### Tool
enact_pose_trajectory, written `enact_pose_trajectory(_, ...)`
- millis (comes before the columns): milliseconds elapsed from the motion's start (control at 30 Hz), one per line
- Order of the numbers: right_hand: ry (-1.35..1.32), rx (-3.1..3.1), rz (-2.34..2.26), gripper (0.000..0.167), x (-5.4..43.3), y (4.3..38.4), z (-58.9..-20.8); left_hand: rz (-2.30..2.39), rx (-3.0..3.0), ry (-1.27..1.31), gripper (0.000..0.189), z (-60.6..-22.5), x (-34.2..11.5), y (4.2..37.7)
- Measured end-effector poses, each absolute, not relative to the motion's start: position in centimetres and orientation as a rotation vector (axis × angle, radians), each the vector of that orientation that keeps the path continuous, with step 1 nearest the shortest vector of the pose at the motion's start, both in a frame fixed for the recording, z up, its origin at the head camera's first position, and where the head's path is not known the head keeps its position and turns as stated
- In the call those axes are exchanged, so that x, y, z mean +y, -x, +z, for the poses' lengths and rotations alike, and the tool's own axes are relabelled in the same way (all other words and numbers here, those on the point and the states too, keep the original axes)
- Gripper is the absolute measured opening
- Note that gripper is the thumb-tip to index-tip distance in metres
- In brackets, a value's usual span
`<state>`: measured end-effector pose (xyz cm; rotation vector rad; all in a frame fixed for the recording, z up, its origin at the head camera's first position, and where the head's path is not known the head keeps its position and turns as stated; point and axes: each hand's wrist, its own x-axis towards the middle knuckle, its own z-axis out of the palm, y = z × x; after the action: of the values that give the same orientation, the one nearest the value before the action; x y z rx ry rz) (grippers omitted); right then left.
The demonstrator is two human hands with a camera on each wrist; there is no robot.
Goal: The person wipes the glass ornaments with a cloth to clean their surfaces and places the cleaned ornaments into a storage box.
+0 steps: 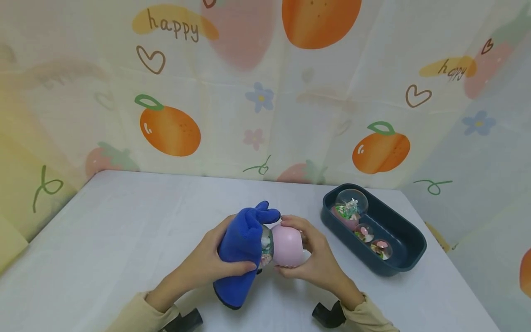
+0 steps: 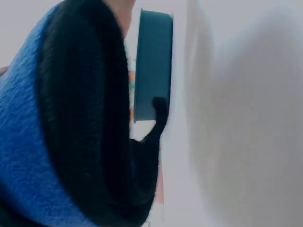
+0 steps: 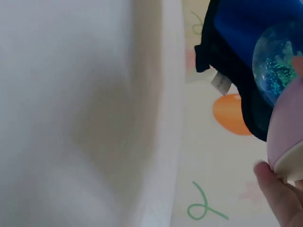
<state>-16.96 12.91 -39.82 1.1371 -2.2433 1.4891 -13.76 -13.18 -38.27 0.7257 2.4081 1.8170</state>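
Note:
A snow globe with a pink base (image 1: pixel 287 245) lies on its side in the air between both hands. My right hand (image 1: pixel 313 251) grips the base, fingers above and thumb below. Around the clear glitter-filled dome (image 3: pixel 270 68), my left hand (image 1: pixel 205 260) holds a blue cloth (image 1: pixel 240 244) with a dark border, its thumb in front. The cloth covers most of the dome, and one corner hangs down. In the left wrist view the cloth's dark edge (image 2: pixel 85 113) hides the globe. A small white tag (image 3: pixel 221 83) shows on the cloth in the right wrist view.
On the right of the white table (image 1: pixel 137 221) stands a dark blue tray (image 1: pixel 373 266). It holds a larger snow globe (image 1: pixel 351 207) with a pink base and two small clear domes (image 1: pixel 364 233). A fruit-patterned curtain (image 1: pixel 224 115) hangs behind the table.

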Motion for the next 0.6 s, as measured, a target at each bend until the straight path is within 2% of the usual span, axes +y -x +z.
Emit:
enact_pose_trajectory(300,-1.006,-2.414,1.598,0.098,13.06,16.97,-39.16,1.792,2.665,-0.873,0.076,-38.78,-12.77,13.72)
enact_pose_trajectory(600,-0.934,-2.499,1.797,0.081,13.25,16.7,-39.13,1.836,2.664,-0.879,0.063,-38.95,-12.42,13.6)
